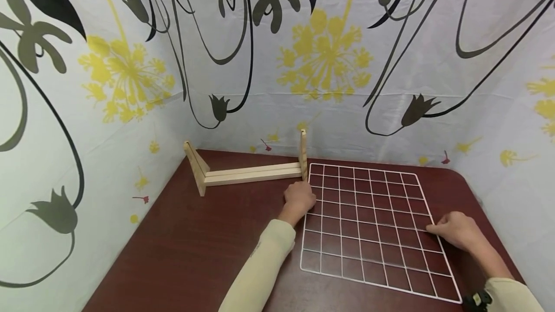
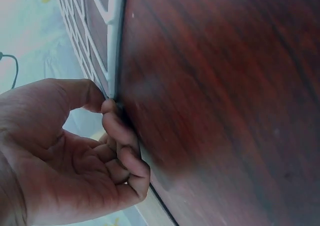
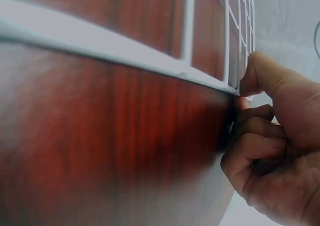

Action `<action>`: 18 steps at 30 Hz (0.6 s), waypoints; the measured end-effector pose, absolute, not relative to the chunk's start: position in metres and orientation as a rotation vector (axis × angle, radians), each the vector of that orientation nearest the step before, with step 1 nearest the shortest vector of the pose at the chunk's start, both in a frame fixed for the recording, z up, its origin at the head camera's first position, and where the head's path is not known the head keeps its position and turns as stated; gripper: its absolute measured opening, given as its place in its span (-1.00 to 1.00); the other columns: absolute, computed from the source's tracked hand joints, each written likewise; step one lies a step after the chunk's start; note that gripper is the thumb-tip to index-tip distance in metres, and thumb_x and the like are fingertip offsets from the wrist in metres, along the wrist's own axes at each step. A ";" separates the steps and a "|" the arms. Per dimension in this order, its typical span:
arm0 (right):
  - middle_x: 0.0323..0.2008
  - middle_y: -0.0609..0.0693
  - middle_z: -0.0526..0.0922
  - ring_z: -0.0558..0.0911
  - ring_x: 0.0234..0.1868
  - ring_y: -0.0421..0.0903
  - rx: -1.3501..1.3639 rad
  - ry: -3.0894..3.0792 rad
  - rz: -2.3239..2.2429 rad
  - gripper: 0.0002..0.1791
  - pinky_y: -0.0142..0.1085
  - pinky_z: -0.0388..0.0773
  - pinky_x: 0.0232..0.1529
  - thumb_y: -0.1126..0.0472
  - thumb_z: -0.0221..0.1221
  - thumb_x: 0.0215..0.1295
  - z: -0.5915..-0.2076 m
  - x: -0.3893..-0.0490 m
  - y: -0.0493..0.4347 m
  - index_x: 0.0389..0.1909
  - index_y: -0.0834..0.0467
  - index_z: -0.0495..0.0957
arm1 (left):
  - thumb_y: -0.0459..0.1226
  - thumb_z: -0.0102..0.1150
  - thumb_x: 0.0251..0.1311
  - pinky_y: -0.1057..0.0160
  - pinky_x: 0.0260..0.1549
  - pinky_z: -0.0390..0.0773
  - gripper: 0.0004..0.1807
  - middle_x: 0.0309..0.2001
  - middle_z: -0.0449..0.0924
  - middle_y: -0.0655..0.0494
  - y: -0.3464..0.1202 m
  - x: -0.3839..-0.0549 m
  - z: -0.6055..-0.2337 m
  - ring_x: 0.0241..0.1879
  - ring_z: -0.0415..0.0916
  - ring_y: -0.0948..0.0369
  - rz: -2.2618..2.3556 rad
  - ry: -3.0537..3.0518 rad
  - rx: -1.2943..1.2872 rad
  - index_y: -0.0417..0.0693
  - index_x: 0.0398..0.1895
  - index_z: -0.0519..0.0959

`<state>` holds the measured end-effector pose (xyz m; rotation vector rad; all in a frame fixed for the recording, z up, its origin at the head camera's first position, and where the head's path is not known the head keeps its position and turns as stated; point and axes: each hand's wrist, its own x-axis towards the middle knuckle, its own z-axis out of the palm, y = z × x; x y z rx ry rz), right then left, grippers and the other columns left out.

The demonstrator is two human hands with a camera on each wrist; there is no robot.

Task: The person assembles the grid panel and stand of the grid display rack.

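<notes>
A white wire grid panel (image 1: 365, 220) lies flat, or nearly so, on the dark red-brown table (image 1: 173, 254). At its left edge my left hand (image 1: 300, 199) pinches the border wire; in the left wrist view the thumb and index finger of that hand (image 2: 75, 151) meet at the wire (image 2: 114, 46). On the opposite edge my right hand (image 1: 458, 230) pinches the border wire between thumb and curled fingers, as the right wrist view also shows with the hand (image 3: 275, 141) at the wire (image 3: 125, 48).
Behind my left hand stands a light wooden frame (image 1: 253, 174), two upright end pieces joined by a crossbar. Its right upright (image 1: 303, 153) is close to the panel's far left corner. A flower-patterned cloth (image 1: 269, 76) hangs along the table's back and sides.
</notes>
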<state>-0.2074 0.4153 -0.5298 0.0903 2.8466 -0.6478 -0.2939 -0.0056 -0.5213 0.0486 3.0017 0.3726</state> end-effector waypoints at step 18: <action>-0.69 -0.15 0.42 0.54 -0.65 -0.15 0.085 2.770 -0.821 -0.62 -0.27 0.51 -0.58 -0.06 0.25 0.43 -0.533 -0.200 0.422 -0.42 0.17 0.58 | 0.06 0.17 0.26 0.05 -0.47 0.62 -0.63 -0.37 0.74 0.00 -0.029 -0.336 -0.575 -0.41 0.67 0.01 0.641 2.916 0.082 0.06 -0.59 0.57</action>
